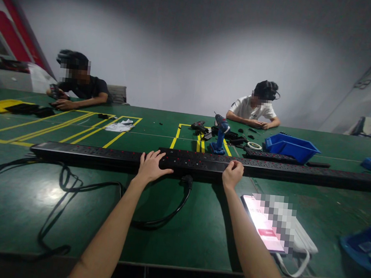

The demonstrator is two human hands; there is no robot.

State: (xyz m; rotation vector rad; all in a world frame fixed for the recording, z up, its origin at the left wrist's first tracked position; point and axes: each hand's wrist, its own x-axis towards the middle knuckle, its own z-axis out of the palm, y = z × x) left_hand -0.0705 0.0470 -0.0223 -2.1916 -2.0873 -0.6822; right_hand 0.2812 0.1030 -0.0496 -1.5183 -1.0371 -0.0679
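A long black power strip [89, 151] with rows of sockets and small red marks lies across the table in front of me. A second black power strip [287, 168] lies along its far side and runs to the right. My left hand [151, 166] rests on the front strip, fingers spread over its top and thumb pointing right. At that strip's right end is my right hand [233, 175], its fingers curled together; whatever they pinch is hidden. Between my hands, a black plug [187, 182] on a cable sits against the strip's near side.
Black cable [66, 184] loops across the table at left. A lit phone [262, 223] lies at right by a white strapped object [300, 237]. Beyond the strips stand a blue cordless drill [220, 133] and a blue bin [289, 147]. Two people sit across the table.
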